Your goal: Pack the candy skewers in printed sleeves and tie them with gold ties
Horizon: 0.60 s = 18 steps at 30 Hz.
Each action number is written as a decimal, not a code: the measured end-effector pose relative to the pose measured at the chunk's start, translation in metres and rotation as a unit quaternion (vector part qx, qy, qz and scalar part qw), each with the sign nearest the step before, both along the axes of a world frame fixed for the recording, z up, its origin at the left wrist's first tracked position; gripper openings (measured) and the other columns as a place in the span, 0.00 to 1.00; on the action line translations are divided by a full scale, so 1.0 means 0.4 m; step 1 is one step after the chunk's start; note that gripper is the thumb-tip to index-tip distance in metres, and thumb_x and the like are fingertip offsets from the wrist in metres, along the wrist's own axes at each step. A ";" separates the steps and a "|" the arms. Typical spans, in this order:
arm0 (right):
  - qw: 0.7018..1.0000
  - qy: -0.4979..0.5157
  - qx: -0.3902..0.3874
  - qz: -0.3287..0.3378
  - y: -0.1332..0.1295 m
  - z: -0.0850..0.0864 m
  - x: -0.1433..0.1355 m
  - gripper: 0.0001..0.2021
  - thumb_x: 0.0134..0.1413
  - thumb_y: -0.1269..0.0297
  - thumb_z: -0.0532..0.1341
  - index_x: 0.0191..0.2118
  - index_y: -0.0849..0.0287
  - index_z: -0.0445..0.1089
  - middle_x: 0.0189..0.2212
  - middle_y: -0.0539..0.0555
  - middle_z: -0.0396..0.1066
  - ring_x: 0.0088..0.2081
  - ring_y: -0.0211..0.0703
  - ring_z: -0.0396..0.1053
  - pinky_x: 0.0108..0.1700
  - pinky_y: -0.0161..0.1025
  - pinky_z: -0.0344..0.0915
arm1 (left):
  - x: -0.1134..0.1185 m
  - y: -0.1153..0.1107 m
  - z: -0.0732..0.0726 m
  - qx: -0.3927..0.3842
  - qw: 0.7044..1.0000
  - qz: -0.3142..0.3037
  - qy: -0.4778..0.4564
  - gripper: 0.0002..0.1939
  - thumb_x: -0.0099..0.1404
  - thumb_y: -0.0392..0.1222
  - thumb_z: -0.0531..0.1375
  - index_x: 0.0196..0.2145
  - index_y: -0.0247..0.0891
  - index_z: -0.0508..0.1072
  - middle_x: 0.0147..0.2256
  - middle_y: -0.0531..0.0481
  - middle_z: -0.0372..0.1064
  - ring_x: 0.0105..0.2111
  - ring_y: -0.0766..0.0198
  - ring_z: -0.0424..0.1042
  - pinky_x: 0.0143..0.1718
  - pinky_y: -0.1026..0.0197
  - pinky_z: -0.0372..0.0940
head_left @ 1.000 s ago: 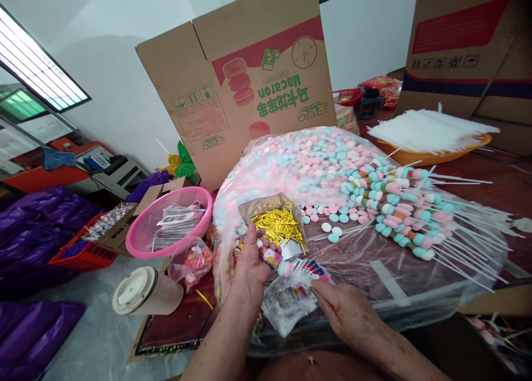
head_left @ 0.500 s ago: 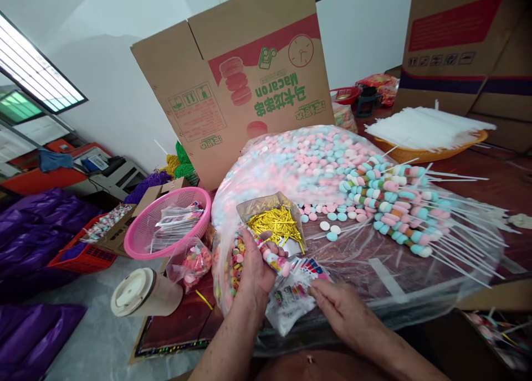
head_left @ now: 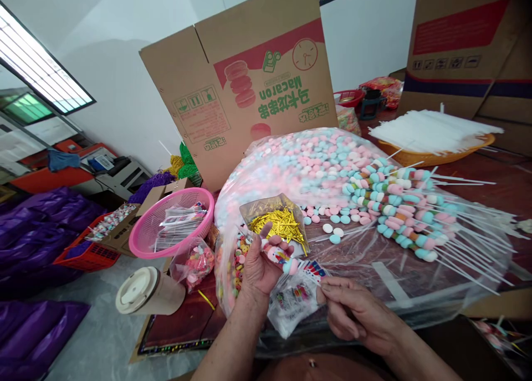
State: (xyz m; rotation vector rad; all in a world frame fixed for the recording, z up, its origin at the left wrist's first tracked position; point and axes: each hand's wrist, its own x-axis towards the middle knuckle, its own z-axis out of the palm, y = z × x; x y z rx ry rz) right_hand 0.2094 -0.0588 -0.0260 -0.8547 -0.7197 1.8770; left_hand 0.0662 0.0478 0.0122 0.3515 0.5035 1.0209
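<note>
My left hand point(head_left: 264, 259) is palm up, its fingers curled around a candy skewer point(head_left: 274, 255) in a printed clear wrapper. A pink and blue candy shows at the skewer's near end. My right hand point(head_left: 353, 312) pinches close to that end, where a thin pale stick seems to run to the fingertips. Below the skewer lies a stack of clear printed bags point(head_left: 295, 300). Just beyond my left hand, an open bag of gold twist ties point(head_left: 278, 223) stands beside a clear bag of small ring candies point(head_left: 239, 262).
A big clear bag of pastel candies point(head_left: 291, 165) fills the table's middle. Candy skewers point(head_left: 409, 209) are piled at right, before a basket of white sticks point(head_left: 440, 132). At left are a pink basket point(head_left: 205, 226) and a lidded cup point(head_left: 166, 295). A carton point(head_left: 249, 54) stands behind.
My right hand has drawn slightly right and down, away from the bag stack. The skewer's end candy now shows pink and blue. The whole view has shifted slightly.
</note>
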 end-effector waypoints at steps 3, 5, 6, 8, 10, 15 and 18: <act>0.980 -0.179 0.077 -0.026 -0.004 0.002 0.004 0.17 0.55 0.50 0.49 0.26 0.58 0.62 0.06 0.40 0.51 0.09 0.30 0.42 0.17 0.31 0.44 | 0.014 0.006 0.010 -0.063 0.997 0.032 0.020 0.11 0.58 0.49 0.60 0.33 0.38 0.71 0.20 0.54 0.64 0.22 0.65 0.67 0.29 0.59 0.66; 0.903 -0.383 0.184 -0.062 -0.007 -0.002 0.015 0.18 0.58 0.53 0.47 0.27 0.59 0.64 0.11 0.46 0.61 0.14 0.33 0.53 0.20 0.32 0.48 | 0.018 0.008 0.030 -0.124 0.990 0.047 0.056 0.13 0.59 0.50 0.58 0.29 0.36 0.69 0.18 0.54 0.63 0.20 0.65 0.66 0.27 0.59 0.65; 0.840 -0.479 0.241 -0.079 -0.008 -0.006 0.021 0.18 0.59 0.57 0.46 0.28 0.60 0.66 0.15 0.50 0.65 0.17 0.35 0.58 0.23 0.33 0.50 | 0.018 0.009 0.042 -0.154 0.983 0.053 0.080 0.13 0.60 0.50 0.57 0.28 0.36 0.69 0.18 0.53 0.63 0.20 0.64 0.67 0.27 0.59 0.66; 0.703 -0.618 0.335 -0.109 -0.009 -0.019 0.033 0.16 0.60 0.64 0.45 0.32 0.61 0.69 0.21 0.54 0.70 0.22 0.39 0.64 0.26 0.36 0.51 | 0.016 0.007 0.061 -0.195 0.970 0.066 0.128 0.14 0.60 0.49 0.57 0.27 0.35 0.68 0.19 0.50 0.66 0.21 0.62 0.69 0.27 0.56 0.67; 0.592 -0.690 0.393 -0.139 -0.009 -0.034 0.040 0.16 0.58 0.70 0.45 0.36 0.63 0.70 0.21 0.55 0.71 0.22 0.41 0.65 0.27 0.37 0.50 | 0.013 0.004 0.070 -0.214 0.960 0.079 0.163 0.14 0.60 0.49 0.57 0.27 0.34 0.67 0.21 0.48 0.68 0.22 0.60 0.70 0.27 0.55 0.67; 0.513 -0.728 0.418 -0.179 -0.007 -0.046 0.038 0.15 0.56 0.74 0.46 0.37 0.64 0.70 0.19 0.54 0.71 0.21 0.41 0.66 0.27 0.38 0.49 | 0.018 -0.008 0.052 -0.220 0.957 0.082 0.172 0.16 0.59 0.50 0.58 0.27 0.32 0.67 0.23 0.46 0.70 0.23 0.60 0.71 0.27 0.56 0.68; 0.607 -0.686 0.370 -0.155 -0.009 -0.024 0.030 0.15 0.59 0.70 0.45 0.32 0.61 0.68 0.20 0.53 0.70 0.21 0.40 0.65 0.26 0.36 0.50 | 0.025 -0.014 0.036 -0.193 0.966 0.079 0.152 0.16 0.60 0.51 0.57 0.27 0.32 0.68 0.22 0.47 0.69 0.22 0.60 0.71 0.27 0.56 0.68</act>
